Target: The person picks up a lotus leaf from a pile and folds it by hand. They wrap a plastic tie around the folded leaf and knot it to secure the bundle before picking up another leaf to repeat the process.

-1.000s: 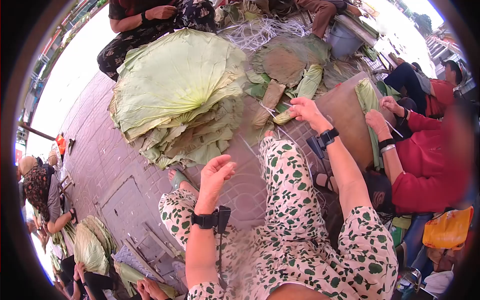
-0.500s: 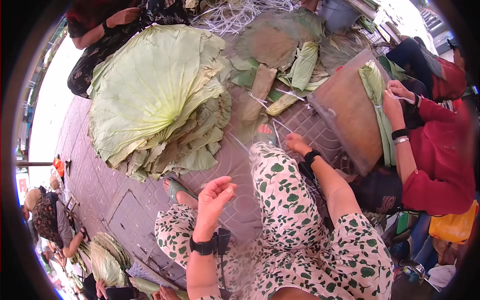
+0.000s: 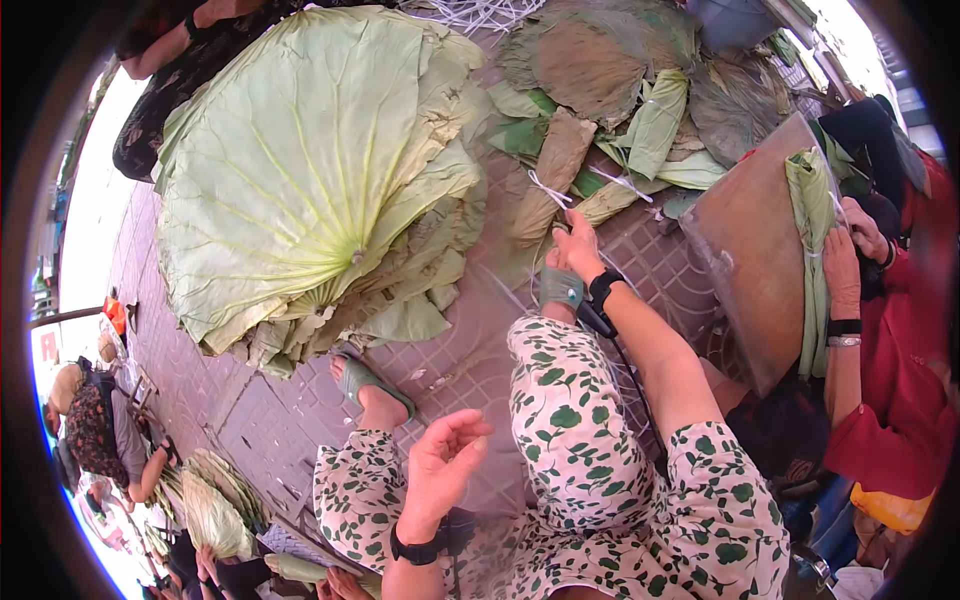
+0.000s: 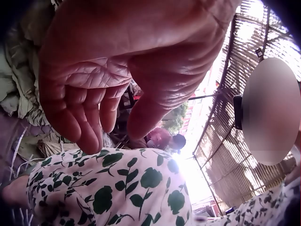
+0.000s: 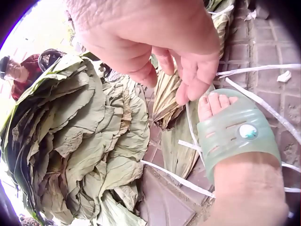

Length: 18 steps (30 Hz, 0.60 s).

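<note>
Since the earlier frames the right hand (image 3: pixel 577 243) has come down from the far bundles to the floor (image 3: pixel 450 330) just past the right sandal (image 3: pixel 560 287). Its fingers reach a folded leaf bundle (image 5: pixel 171 101) and white strips (image 5: pixel 190 127); whether they pinch a strip cannot be told. The left hand (image 3: pixel 445 465) stays raised over the knee, loosely curled, holding nothing. The leaf stack (image 3: pixel 310 170) lies far left, its top cut off.
</note>
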Each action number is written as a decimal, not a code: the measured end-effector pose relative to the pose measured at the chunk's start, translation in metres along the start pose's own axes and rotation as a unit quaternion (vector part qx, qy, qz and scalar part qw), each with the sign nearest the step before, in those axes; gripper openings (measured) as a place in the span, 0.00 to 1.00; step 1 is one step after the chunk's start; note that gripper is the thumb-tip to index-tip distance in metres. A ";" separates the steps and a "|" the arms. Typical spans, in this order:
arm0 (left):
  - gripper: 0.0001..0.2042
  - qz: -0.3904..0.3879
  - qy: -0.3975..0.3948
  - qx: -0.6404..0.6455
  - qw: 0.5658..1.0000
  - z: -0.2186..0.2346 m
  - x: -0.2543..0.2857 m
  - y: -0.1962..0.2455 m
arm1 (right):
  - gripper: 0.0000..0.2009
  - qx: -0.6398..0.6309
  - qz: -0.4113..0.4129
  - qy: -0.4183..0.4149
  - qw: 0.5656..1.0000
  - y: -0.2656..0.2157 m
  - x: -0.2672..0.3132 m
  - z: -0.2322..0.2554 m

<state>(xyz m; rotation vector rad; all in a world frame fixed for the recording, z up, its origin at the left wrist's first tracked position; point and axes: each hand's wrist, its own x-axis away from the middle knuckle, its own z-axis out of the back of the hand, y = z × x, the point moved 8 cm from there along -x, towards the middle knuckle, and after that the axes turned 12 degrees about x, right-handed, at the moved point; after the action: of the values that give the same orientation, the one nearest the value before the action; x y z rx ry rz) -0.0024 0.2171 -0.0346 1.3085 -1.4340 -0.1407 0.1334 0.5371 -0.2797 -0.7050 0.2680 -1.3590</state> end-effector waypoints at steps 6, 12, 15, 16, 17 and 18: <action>0.16 0.023 0.022 0.011 0.999 0.007 0.005 0.004 | 0.30 -0.125 -0.142 -0.045 0.981 0.013 -0.034 -0.034; 0.17 0.055 0.031 0.032 0.997 0.006 0.004 0.003 | 0.15 -0.158 -0.136 -0.069 0.976 0.017 -0.046 -0.058; 0.16 0.065 0.028 0.026 0.997 -0.002 0.004 0.009 | 0.07 -0.248 -0.182 -0.162 0.938 0.013 -0.036 -0.058; 0.16 0.060 0.025 0.027 0.998 -0.004 0.004 0.010 | 0.06 -0.301 -0.196 -0.179 0.916 0.005 -0.026 -0.052; 0.16 0.054 0.012 0.031 0.998 -0.008 0.003 0.011 | 0.06 -0.302 -0.191 -0.176 0.917 0.004 -0.022 -0.044; 0.16 0.049 -0.002 0.034 0.998 -0.011 0.004 0.011 | 0.07 -0.355 -0.201 -0.225 0.885 -0.001 -0.013 -0.045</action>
<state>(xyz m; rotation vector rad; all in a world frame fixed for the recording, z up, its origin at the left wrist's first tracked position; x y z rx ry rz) 0.0000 0.2242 -0.0199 1.2912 -1.5134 -0.0300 0.1045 0.5353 -0.3163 -1.7447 0.2509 -1.4313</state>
